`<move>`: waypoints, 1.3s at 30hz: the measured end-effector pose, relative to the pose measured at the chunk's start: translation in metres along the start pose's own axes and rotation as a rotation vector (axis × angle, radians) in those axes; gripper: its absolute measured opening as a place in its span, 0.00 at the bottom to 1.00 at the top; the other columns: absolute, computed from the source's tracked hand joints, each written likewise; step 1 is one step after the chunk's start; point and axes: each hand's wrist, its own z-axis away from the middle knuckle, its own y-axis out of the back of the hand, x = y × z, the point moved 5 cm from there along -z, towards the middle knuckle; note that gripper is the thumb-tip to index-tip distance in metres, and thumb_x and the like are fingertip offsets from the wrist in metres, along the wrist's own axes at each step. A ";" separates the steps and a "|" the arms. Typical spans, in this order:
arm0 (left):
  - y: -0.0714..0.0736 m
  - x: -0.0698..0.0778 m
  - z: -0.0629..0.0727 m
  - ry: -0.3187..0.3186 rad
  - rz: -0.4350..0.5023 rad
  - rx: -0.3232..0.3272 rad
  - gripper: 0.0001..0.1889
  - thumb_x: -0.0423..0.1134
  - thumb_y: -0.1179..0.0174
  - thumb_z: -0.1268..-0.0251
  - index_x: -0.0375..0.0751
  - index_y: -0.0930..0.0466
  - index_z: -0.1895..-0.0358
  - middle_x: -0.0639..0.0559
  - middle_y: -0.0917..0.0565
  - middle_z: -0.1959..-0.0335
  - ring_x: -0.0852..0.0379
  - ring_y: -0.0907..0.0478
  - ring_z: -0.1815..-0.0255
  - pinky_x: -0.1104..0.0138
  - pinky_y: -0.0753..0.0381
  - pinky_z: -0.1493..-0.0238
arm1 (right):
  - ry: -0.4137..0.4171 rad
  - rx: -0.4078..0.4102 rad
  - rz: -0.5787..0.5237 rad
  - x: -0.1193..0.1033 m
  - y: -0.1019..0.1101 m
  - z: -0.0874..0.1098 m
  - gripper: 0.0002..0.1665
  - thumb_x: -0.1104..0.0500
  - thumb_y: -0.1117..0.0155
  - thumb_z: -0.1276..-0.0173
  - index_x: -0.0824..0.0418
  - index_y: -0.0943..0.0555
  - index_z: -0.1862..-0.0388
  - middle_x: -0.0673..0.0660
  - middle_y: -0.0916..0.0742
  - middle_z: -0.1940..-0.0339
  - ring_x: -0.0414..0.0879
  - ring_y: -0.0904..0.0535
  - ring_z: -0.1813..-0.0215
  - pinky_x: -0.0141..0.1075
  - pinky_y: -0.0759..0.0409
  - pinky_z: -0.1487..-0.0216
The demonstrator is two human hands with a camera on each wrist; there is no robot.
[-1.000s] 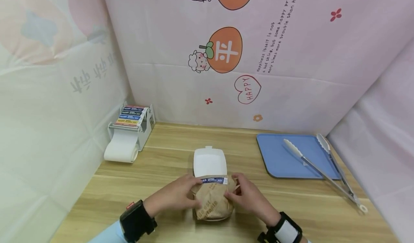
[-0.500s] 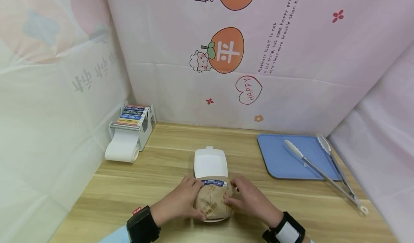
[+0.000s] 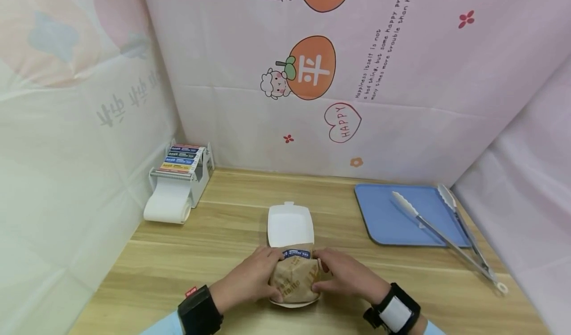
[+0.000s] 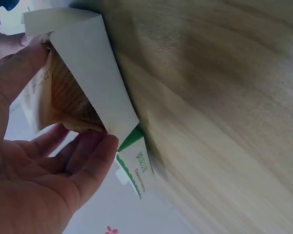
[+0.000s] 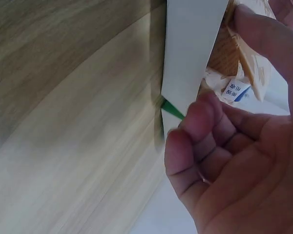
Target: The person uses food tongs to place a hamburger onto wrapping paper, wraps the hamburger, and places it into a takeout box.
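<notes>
A burger wrapped in printed brown paper [image 3: 293, 281] sits in the base of a white clamshell box, whose lid [image 3: 291, 225] lies back on the far side. My left hand [image 3: 252, 276] holds the parcel's left side, thumb near me and fingers at the far side. From the right, my right hand [image 3: 350, 274] grips it the same way. A blue-and-white label [image 3: 298, 253] crosses the parcel's far edge. In the left wrist view, paper folds [image 4: 68, 95] stand above the box wall [image 4: 90, 63]. The right wrist view shows the paper [image 5: 225, 56] between thumb and fingers.
A label dispenser [image 3: 180, 176] with several coloured rolls stands at the back left. On the right lies a blue tray [image 3: 379, 221], with long metal tongs [image 3: 464, 258] resting across it and past its near edge. Printed cloth walls [image 3: 232, 127] enclose the wooden table [image 3: 214, 255].
Both hands have closed in on the parcel's sides, and its paper is folded in more narrowly. The far edge with the label is bent. Box, tray and tongs have stayed put.
</notes>
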 end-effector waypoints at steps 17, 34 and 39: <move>-0.008 -0.005 -0.002 -0.107 -0.154 0.049 0.45 0.55 0.23 0.48 0.37 0.31 0.31 0.45 0.25 0.33 0.51 0.27 0.36 0.59 0.25 0.33 | 0.047 -0.008 0.287 -0.003 -0.001 -0.007 0.43 0.36 0.25 0.41 0.61 0.27 0.38 0.57 0.14 0.50 0.50 0.15 0.52 0.43 0.15 0.54; 0.004 -0.013 -0.001 -0.076 -0.165 0.000 0.39 0.56 0.21 0.52 0.50 0.24 0.35 0.54 0.20 0.39 0.53 0.30 0.37 0.49 0.39 0.26 | 0.024 -0.088 0.229 -0.004 0.000 -0.006 0.55 0.35 0.22 0.46 0.58 0.33 0.27 0.58 0.12 0.51 0.49 0.15 0.54 0.43 0.15 0.56; 0.000 -0.014 -0.003 -0.058 -0.138 -0.006 0.38 0.54 0.21 0.52 0.50 0.25 0.36 0.55 0.20 0.39 0.56 0.30 0.41 0.49 0.41 0.25 | 0.005 -0.106 0.168 -0.001 -0.002 -0.008 0.55 0.35 0.21 0.47 0.58 0.33 0.27 0.55 0.12 0.55 0.44 0.16 0.58 0.40 0.17 0.59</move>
